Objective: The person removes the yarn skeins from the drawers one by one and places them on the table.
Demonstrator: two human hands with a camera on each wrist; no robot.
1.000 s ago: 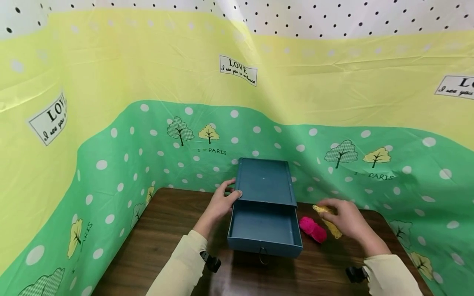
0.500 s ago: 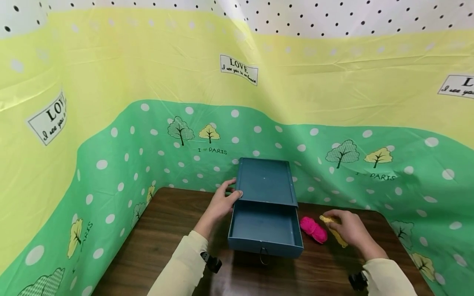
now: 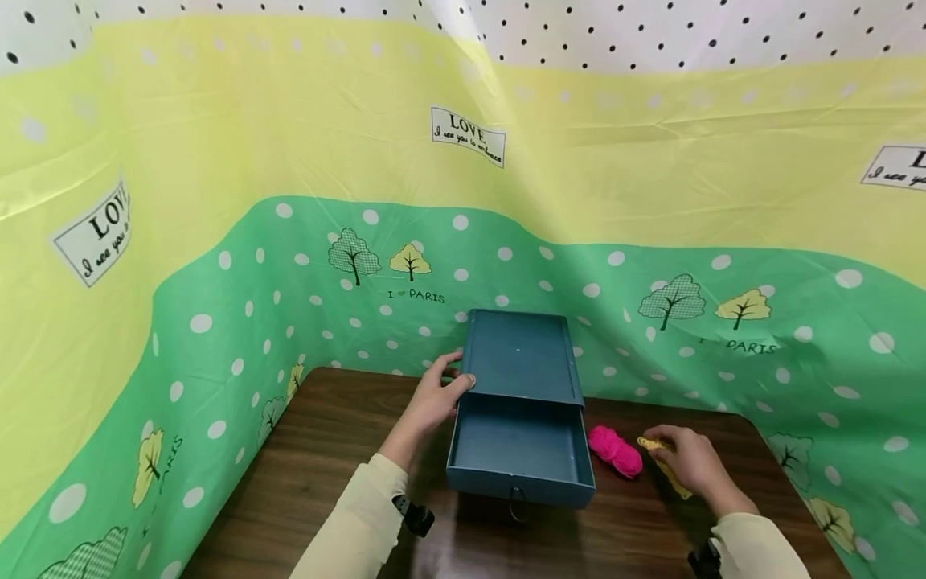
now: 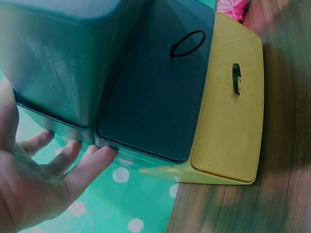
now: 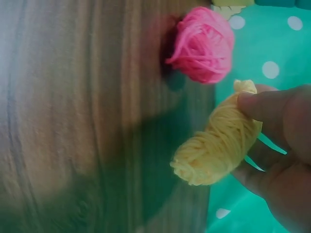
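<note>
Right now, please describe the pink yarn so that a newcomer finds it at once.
Find the brown table, then the drawer unit with its blue top drawer open. Right of it in the head view, the pink yarn lies on the table. Its bright pink sets it apart from the yellow yarn the right hand pinches.

Yarn (image 5: 216, 138) looks matt, drawer box (image 3: 521, 358) plastic (w/ sl. sheen).
</note>
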